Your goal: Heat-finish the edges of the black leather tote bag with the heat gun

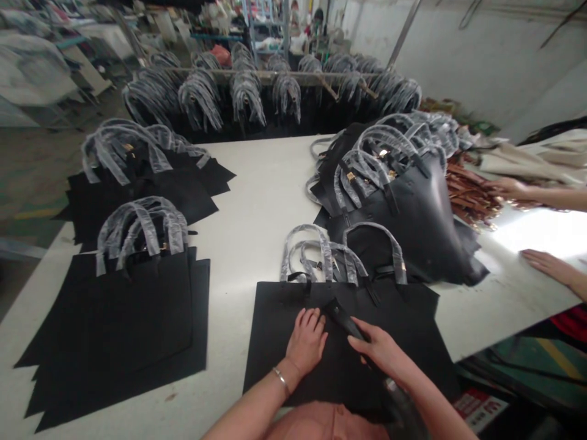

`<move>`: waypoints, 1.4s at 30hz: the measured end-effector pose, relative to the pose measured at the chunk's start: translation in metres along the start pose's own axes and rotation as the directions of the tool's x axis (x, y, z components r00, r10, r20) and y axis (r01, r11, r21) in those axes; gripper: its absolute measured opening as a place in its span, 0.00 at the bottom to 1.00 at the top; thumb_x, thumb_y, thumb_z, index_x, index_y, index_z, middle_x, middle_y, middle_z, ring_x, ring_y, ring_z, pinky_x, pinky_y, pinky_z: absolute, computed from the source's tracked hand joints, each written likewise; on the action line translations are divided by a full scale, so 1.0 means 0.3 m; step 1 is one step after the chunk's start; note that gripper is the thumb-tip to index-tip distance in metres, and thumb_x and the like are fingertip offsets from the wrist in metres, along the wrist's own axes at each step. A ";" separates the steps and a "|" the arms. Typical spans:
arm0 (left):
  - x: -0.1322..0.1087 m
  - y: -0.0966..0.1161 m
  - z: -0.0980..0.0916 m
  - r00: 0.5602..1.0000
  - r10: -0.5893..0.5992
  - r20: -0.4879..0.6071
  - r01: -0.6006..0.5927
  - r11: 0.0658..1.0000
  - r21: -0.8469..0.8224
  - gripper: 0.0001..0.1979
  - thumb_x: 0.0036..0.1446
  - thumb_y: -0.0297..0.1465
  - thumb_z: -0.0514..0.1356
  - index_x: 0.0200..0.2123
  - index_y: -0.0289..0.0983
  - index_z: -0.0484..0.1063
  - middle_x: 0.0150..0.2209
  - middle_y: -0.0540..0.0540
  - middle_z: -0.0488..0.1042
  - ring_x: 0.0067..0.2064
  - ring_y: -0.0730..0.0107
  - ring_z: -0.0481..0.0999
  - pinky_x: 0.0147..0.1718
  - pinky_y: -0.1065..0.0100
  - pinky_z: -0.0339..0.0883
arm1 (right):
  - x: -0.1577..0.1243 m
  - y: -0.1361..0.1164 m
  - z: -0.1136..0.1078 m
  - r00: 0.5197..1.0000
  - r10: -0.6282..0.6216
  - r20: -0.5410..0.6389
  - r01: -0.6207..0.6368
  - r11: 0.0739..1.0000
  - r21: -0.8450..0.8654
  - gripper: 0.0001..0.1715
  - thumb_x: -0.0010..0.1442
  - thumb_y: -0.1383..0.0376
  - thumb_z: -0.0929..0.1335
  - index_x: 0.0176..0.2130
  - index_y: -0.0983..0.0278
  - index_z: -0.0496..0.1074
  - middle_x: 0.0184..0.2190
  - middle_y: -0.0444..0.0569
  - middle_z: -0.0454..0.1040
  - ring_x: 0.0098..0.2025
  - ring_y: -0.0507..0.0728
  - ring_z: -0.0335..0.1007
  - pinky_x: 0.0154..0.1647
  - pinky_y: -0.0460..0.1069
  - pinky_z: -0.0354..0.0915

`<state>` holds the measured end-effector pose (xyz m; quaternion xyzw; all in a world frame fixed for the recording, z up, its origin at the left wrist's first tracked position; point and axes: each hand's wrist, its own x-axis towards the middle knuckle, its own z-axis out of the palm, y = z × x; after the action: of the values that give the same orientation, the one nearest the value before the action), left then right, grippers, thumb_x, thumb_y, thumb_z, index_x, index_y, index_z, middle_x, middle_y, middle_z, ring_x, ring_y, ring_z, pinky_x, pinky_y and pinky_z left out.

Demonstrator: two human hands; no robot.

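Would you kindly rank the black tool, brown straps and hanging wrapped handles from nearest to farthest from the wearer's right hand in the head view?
1. Black tool: gripped in the right hand.
2. Brown straps: on the table's right side.
3. Hanging wrapped handles: beyond the table's far edge.

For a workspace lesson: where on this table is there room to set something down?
Bare tabletop runs between the left bags and right bags; another patch lies between those and the co-worker's lower hand. It's crowded where right bags meet brown straps.
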<state>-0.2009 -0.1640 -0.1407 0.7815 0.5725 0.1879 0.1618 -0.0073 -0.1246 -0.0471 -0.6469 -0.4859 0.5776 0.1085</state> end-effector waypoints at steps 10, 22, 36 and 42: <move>-0.024 -0.013 0.044 0.998 0.043 -0.048 -0.044 0.999 -0.024 0.17 0.64 0.31 0.53 0.55 0.37 0.67 0.54 0.40 0.72 0.58 0.60 0.67 0.62 0.49 0.51 | 0.019 -0.059 0.020 0.994 -0.108 -0.006 0.108 0.994 0.024 0.40 0.52 0.53 0.70 0.60 0.68 0.66 0.27 0.44 0.75 0.23 0.52 0.67 0.25 0.47 0.65; -0.030 -0.025 0.052 0.996 0.077 -0.047 -0.081 0.993 -0.085 0.13 0.64 0.28 0.52 0.50 0.38 0.69 0.50 0.43 0.74 0.57 0.63 0.68 0.61 0.55 0.55 | 0.124 -0.137 0.109 0.981 -0.095 0.171 0.109 0.991 -0.073 0.33 0.54 0.56 0.70 0.56 0.67 0.69 0.26 0.45 0.77 0.19 0.50 0.67 0.21 0.45 0.62; -0.035 -0.028 0.114 0.959 0.199 0.203 -0.193 0.980 -0.049 0.14 0.59 0.23 0.52 0.45 0.29 0.73 0.41 0.37 0.79 0.43 0.56 0.78 0.47 0.58 0.70 | 0.147 -0.169 0.206 0.947 -0.243 0.212 0.308 0.877 -0.370 0.34 0.51 0.63 0.69 0.57 0.67 0.70 0.56 0.56 0.72 0.58 0.64 0.68 0.62 0.56 0.59; -0.035 -0.027 0.091 0.941 0.151 0.303 -0.138 0.988 -0.061 0.17 0.62 0.25 0.51 0.52 0.28 0.71 0.51 0.37 0.75 0.55 0.52 0.72 0.56 0.55 0.63 | 0.148 -0.224 0.272 0.941 -0.244 0.236 0.325 0.848 -0.418 0.35 0.51 0.63 0.69 0.59 0.67 0.69 0.57 0.55 0.72 0.58 0.63 0.68 0.62 0.55 0.59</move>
<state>-0.1976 -0.1726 -0.1695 0.8378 0.4778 0.0868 0.2496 -0.1170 -0.0917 -0.0536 -0.5220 -0.7047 0.4806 -0.0027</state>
